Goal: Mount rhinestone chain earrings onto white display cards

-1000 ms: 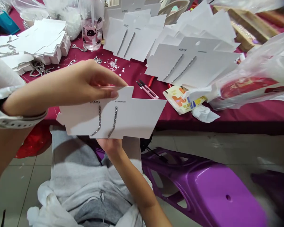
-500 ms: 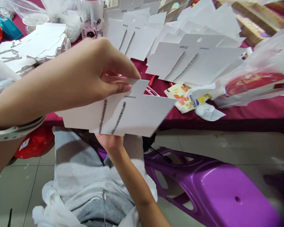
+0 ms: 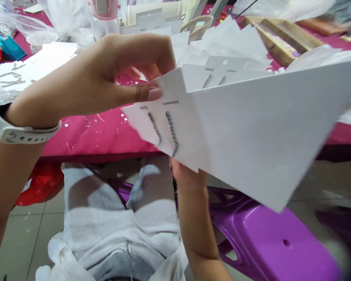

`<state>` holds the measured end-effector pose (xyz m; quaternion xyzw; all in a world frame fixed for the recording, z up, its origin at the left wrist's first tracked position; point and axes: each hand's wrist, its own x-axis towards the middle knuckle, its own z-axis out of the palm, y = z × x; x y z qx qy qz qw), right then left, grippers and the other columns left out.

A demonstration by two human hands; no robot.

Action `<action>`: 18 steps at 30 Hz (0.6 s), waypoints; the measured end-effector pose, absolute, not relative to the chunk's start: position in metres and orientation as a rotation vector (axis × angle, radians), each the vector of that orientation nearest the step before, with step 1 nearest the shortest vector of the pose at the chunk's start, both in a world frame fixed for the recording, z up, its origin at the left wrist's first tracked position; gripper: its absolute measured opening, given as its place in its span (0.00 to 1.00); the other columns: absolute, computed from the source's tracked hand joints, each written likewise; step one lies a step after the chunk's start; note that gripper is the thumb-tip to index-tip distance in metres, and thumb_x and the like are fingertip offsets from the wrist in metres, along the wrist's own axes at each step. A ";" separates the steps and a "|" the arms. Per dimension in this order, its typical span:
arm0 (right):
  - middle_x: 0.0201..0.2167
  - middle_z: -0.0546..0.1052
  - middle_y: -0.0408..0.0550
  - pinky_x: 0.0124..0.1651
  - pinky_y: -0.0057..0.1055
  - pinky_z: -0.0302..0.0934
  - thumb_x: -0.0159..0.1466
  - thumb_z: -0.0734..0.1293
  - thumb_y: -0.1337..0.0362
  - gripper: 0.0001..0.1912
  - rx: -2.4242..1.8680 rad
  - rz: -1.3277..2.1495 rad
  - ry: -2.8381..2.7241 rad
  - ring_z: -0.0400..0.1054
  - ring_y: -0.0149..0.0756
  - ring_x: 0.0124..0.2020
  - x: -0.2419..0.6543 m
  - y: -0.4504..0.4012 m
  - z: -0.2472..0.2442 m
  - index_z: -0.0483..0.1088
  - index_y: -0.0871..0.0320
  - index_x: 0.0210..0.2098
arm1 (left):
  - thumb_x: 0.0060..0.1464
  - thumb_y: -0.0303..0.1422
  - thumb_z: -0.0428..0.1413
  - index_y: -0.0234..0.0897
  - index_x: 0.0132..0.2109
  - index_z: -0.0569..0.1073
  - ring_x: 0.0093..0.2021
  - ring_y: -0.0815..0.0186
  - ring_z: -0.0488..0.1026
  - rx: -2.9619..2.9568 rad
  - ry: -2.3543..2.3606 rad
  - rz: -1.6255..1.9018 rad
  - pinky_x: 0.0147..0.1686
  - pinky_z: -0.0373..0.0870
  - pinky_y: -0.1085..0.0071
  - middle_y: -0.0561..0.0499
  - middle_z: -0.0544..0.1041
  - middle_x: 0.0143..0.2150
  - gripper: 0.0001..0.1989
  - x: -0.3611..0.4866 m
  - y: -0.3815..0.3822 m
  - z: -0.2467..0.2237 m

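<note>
A white earring card (image 3: 236,117) with two sparkling chain earrings (image 3: 172,134) is held up and tilted in front of me. My left hand (image 3: 134,74) grips its top edge between thumb and fingers. Behind the card's lower part is my right hand (image 3: 187,169); the card hides its fingers. Beyond it, another white card (image 3: 213,80) with a pair of similar earrings stands against a fanned stack of cards (image 3: 222,41) on the table.
A dark red cloth covers the table (image 3: 96,134). At the left lie more cards (image 3: 52,54) with chains on them. Wooden trays (image 3: 277,37) are at the back right, and a pink-lidded cup (image 3: 105,13) stands at the back. A purple stool (image 3: 283,238) is at lower right.
The held card has come closer to my face and swung round, its right side now higher and larger. My right forearm has shifted right. My left hand still grips the top edge.
</note>
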<state>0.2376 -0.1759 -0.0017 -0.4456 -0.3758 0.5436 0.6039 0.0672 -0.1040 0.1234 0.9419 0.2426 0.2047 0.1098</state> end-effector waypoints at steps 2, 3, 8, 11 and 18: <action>0.30 0.71 0.44 0.51 0.38 0.56 0.56 0.64 0.58 0.07 -1.089 0.696 -1.233 0.65 0.38 0.42 0.259 -0.178 0.017 0.66 0.53 0.26 | 0.57 0.35 0.48 0.27 0.45 0.72 0.44 0.69 0.68 2.764 0.653 0.695 0.46 0.65 0.65 0.52 0.70 0.40 0.16 0.066 -0.096 0.119; 0.28 0.71 0.43 0.48 0.37 0.56 0.59 0.63 0.63 0.06 -1.116 0.282 -1.443 0.65 0.35 0.37 0.266 -0.179 0.024 0.66 0.54 0.25 | 0.57 0.33 0.49 0.30 0.44 0.73 0.44 0.69 0.69 2.751 0.623 0.718 0.45 0.66 0.67 0.51 0.71 0.41 0.14 0.063 -0.091 0.116; 0.26 0.72 0.44 0.41 0.33 0.53 0.60 0.57 0.74 0.11 -1.332 -0.510 -2.037 0.62 0.34 0.33 0.256 -0.161 0.018 0.66 0.57 0.26 | 0.55 0.23 0.48 0.39 0.47 0.74 0.47 0.70 0.69 2.605 0.635 0.627 0.45 0.65 0.74 0.53 0.72 0.50 0.16 0.043 -0.054 0.083; 0.25 0.72 0.45 0.36 0.32 0.51 0.58 0.57 0.76 0.11 -1.463 -0.400 -2.167 0.60 0.34 0.29 0.235 -0.134 -0.010 0.67 0.58 0.26 | 0.55 0.24 0.47 0.36 0.45 0.74 0.40 0.75 0.69 2.399 0.908 0.931 0.41 0.66 0.78 0.55 0.75 0.41 0.15 0.034 -0.043 0.064; 0.33 0.75 0.51 0.34 0.30 0.50 0.60 0.58 0.74 0.10 -1.684 0.077 -2.240 0.65 0.37 0.36 0.205 -0.091 -0.025 0.70 0.61 0.33 | 0.46 0.37 0.58 0.29 0.44 0.71 0.42 0.60 0.66 2.611 1.096 0.171 0.45 0.63 0.63 0.44 0.72 0.40 0.19 0.050 -0.060 0.018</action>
